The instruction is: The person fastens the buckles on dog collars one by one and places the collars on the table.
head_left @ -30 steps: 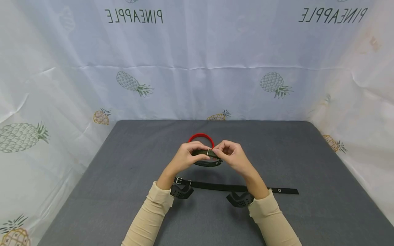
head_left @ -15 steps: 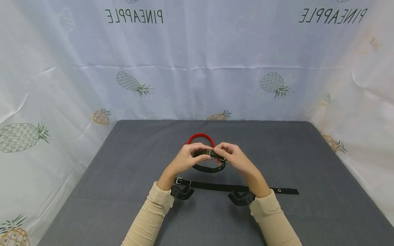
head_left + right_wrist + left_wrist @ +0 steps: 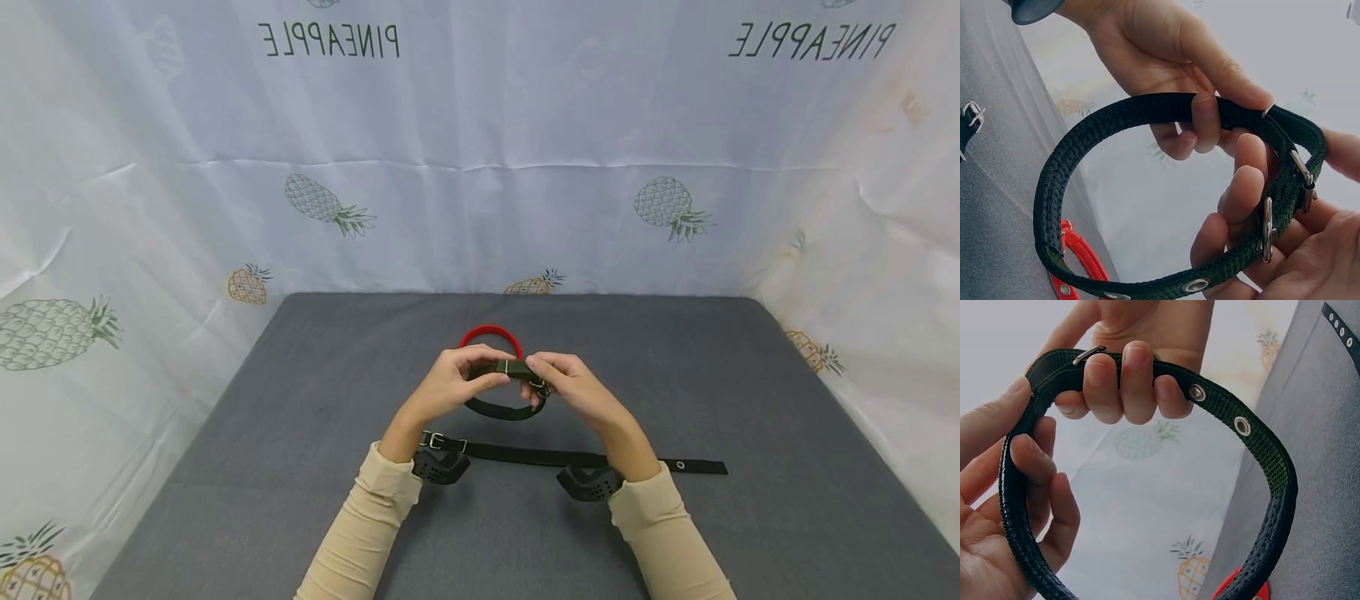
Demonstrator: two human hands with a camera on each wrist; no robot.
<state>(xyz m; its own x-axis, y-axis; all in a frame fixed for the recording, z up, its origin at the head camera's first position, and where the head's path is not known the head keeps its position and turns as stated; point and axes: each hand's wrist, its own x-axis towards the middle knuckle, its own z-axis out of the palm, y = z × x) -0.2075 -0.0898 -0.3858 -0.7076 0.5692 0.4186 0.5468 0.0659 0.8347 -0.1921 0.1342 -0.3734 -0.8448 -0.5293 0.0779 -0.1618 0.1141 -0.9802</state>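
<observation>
A green webbing collar (image 3: 1054, 181) with a dark lining is held up as a loop between both hands, above the table. My left hand (image 3: 450, 382) pinches it beside a metal keeper (image 3: 1268, 110), thumb on the outside. My right hand (image 3: 573, 385) grips the loop near its buckle (image 3: 1302, 167), fingers curled through from the inside in the left wrist view. A metal ring (image 3: 1267, 231) sits close to those fingers. Metal eyelets (image 3: 1242, 426) line the strap. In the head view, fingers cover part of the buckle end.
On the grey table (image 3: 300, 517), a black collar (image 3: 540, 457) lies stretched out beneath the wrists, its buckle (image 3: 436, 440) at the left end. A red collar (image 3: 489, 330) lies in a ring beyond the hands. A pineapple-print curtain (image 3: 480, 225) stands behind the table.
The right hand has shifted slightly to the right, and its thumb lies farther from the left fingers. The loop's lower side hangs a little lower than a second ago.
</observation>
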